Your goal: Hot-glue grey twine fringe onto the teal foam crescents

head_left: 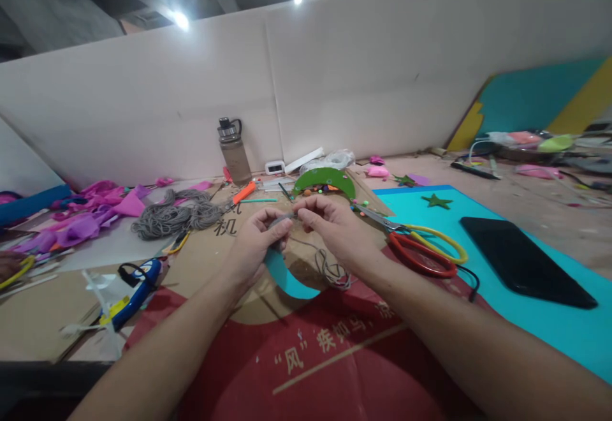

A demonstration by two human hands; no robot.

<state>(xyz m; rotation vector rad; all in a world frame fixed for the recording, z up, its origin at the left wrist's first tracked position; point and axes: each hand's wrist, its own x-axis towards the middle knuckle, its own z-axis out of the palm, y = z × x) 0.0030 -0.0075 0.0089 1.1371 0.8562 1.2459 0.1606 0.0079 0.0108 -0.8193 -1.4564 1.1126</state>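
Both my hands meet over the middle of the cardboard-covered table. My left hand (258,236) is closed in a pinch on a curved teal foam strip (287,279) that hangs below it. My right hand (329,220) is closed too, pinching a grey cord (327,268) whose loose loops trail down onto the cardboard. The fingertips of both hands touch at the end of the strip. Just beyond the hands lies a green foam half-circle (325,182) with small coloured dots.
Red and yellow scissors (415,245) lie right of my hands on a teal sheet (549,325) with a black phone (526,261) and a green star (436,201). A grey cord bundle (176,214), water bottle (234,150), pink scraps (90,210) and blue glue gun (136,287) sit left.
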